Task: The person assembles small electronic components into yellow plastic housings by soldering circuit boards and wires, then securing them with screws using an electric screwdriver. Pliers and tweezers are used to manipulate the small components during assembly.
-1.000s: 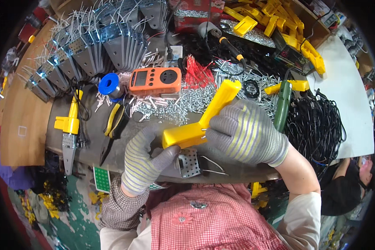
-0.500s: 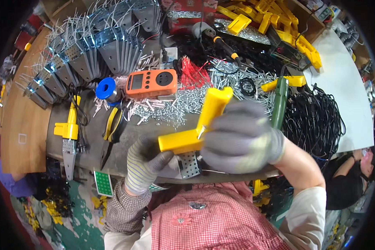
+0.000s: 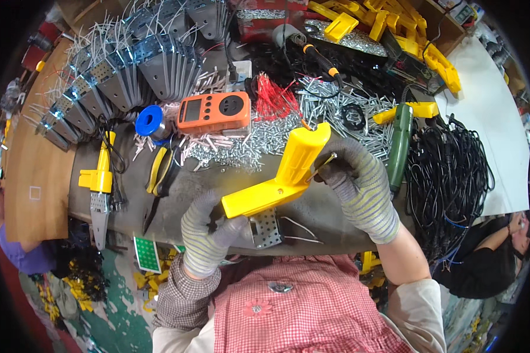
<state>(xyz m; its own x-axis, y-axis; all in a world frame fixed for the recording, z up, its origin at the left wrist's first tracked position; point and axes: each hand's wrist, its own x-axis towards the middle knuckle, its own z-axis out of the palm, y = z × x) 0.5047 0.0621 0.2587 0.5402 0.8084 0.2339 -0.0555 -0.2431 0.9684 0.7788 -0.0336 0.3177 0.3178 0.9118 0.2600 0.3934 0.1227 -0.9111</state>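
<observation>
My left hand [image 3: 209,229], in a striped grey glove, is closed on the long arm of a yellow L-shaped plastic handle [image 3: 297,156]. Below the handle shows a perforated metal plate [image 3: 267,228] with two white wires [image 3: 300,226] trailing right; where plate and handle meet is hidden. My right hand [image 3: 359,188], gloved too, is beside the handle's upright part. Its thumb and fingers pinch a small thin piece with a shiny tip [image 3: 334,155], too small to name.
Loose screws [image 3: 247,144], an orange meter [image 3: 214,112] and a solder spool [image 3: 150,122] lie beyond my hands. Pliers [image 3: 156,182] and a yellow-handled tool [image 3: 102,179] are left. A green-handled tool [image 3: 400,141] and black cables [image 3: 447,176] lie right. Grey metal plates [image 3: 121,76] stand far left.
My right hand has drawn back to the right from in front of the handle, uncovering its joint and the white wires. The left hand keeps its hold, the handle nearly in place.
</observation>
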